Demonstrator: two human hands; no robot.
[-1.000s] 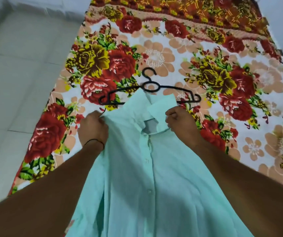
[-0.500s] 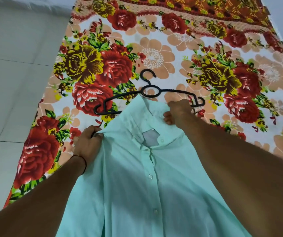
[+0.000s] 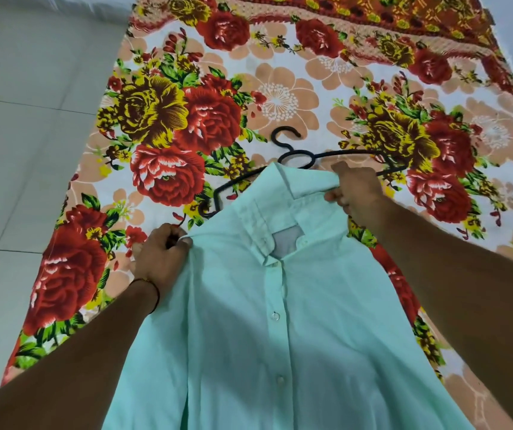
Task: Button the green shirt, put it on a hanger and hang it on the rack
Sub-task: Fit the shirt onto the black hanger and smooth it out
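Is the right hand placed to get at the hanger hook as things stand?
Probably yes, once freed. The right hand pinches the shirt at its collar, right beside the hanger, whose hook lies uncovered on the bedspread beyond the collar. Only its grip on the shirt stands in the way.

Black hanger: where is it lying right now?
Head view, centre: the thin black hanger lies flat on the floral bedspread, partly under the collar of the light green shirt, one end just beyond the right hand.

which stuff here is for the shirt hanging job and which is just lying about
For the job: green shirt, black hanger, left hand gripping the shirt's shoulder, right hand gripping its collar.
Just there: floral bedsheet, tiled floor.
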